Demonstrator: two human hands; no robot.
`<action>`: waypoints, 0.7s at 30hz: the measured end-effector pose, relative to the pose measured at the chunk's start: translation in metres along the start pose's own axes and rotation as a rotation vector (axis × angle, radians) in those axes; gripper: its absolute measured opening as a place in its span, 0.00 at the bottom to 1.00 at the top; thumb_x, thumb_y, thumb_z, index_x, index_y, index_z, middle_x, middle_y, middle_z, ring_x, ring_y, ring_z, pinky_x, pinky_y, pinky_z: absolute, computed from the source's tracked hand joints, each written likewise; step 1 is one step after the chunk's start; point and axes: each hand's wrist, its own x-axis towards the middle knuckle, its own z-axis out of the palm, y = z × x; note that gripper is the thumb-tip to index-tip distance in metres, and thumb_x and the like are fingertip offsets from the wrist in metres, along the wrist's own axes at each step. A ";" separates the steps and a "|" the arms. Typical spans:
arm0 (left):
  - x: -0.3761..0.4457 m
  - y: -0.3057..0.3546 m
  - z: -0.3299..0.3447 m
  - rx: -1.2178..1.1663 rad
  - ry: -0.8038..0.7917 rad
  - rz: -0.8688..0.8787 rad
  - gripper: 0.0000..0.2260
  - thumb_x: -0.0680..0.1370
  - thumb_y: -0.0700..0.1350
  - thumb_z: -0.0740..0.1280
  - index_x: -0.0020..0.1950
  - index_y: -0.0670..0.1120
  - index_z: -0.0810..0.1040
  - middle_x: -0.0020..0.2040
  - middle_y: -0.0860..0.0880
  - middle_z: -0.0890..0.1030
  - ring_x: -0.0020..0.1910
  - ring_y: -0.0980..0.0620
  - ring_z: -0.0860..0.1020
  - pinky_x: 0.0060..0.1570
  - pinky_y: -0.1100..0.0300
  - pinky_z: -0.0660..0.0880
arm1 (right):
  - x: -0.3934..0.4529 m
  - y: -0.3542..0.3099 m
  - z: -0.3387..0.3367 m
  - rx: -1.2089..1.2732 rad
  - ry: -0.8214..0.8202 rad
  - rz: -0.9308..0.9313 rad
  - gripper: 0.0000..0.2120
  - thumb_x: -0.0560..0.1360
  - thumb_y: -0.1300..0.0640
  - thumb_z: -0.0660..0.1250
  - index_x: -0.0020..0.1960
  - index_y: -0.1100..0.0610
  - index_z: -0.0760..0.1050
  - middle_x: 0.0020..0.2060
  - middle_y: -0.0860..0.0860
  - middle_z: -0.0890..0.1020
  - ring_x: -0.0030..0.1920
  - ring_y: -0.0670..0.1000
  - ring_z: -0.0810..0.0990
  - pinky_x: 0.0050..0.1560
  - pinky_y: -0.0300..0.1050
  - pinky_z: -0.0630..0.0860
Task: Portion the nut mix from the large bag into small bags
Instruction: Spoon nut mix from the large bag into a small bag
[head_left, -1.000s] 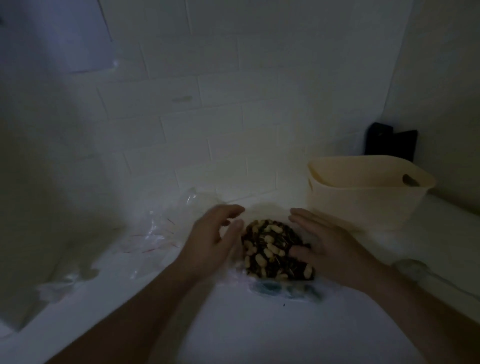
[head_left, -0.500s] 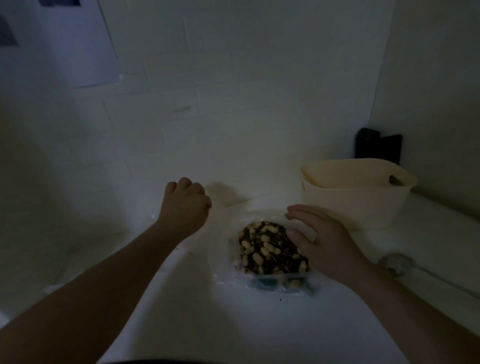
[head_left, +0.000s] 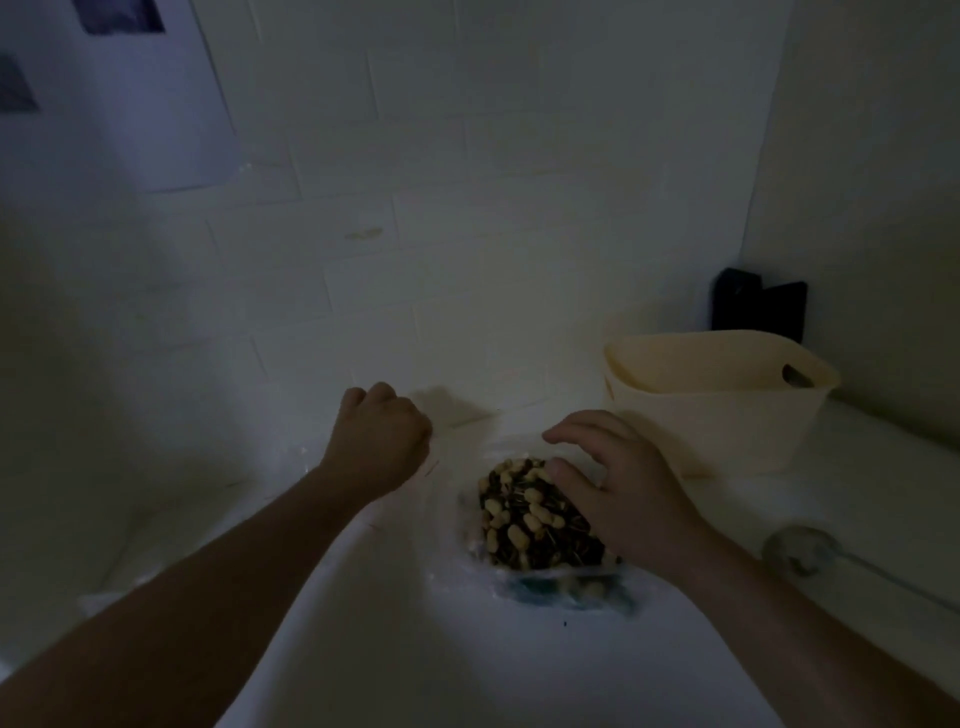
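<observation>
A clear large bag of nut mix (head_left: 519, 519), pale peanuts among dark pieces, lies on the white counter at centre. My right hand (head_left: 634, 499) rests on its right side, fingers arched and spread, thumb pressing the nuts. My left hand (head_left: 379, 441) is to the left of the bag, near the tiled wall, knuckles up and fingers curled down on thin clear small bags (head_left: 301, 462). These are barely visible in the dim light. The fingertips are hidden under the hand.
A cream plastic tub (head_left: 727, 415) with a handle slot stands at the right, close behind my right hand. A metal scoop (head_left: 800, 551) lies on the counter at far right. A dark object (head_left: 758, 306) leans in the corner behind the tub.
My left hand left the nut bag and went up and left to the small bags, curling its fingers. My right hand stayed on the nut bag and arched its fingers.
</observation>
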 end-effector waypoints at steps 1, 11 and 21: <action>0.003 -0.003 -0.005 -0.054 0.049 -0.047 0.10 0.80 0.54 0.65 0.51 0.56 0.87 0.46 0.54 0.86 0.50 0.47 0.78 0.52 0.50 0.68 | 0.002 0.000 0.001 -0.004 0.003 0.000 0.09 0.80 0.51 0.69 0.60 0.47 0.81 0.58 0.39 0.77 0.60 0.35 0.74 0.59 0.24 0.66; 0.006 0.060 -0.079 -1.222 0.121 -0.426 0.04 0.76 0.50 0.77 0.42 0.54 0.86 0.37 0.56 0.86 0.37 0.60 0.83 0.40 0.67 0.78 | 0.037 -0.026 0.027 0.271 0.149 0.109 0.12 0.78 0.51 0.72 0.61 0.42 0.78 0.51 0.37 0.83 0.53 0.39 0.81 0.52 0.40 0.82; 0.025 0.109 -0.048 -1.904 -0.004 -0.451 0.08 0.82 0.39 0.69 0.51 0.38 0.87 0.49 0.37 0.86 0.45 0.44 0.83 0.50 0.51 0.82 | 0.054 0.004 0.009 0.346 0.140 0.201 0.08 0.73 0.52 0.78 0.45 0.41 0.82 0.43 0.36 0.86 0.44 0.38 0.84 0.46 0.36 0.80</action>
